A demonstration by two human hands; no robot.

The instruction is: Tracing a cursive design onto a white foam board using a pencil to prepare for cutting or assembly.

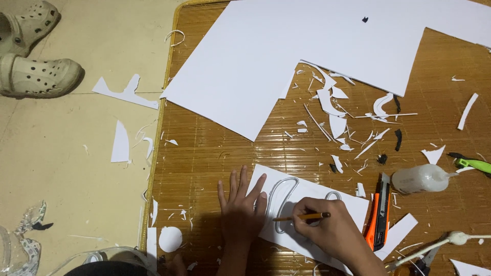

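Now paper [327, 204] lies under left hand [239, 214].

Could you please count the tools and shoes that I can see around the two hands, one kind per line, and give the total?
Pencil, held in the right hand: 1
Orange utility knife: 1
Squeeze bottle: 1
Green-handled tool: 1
Beige clogs: 2
Total: 6
The left hand lies flat, pressing the white sheet.
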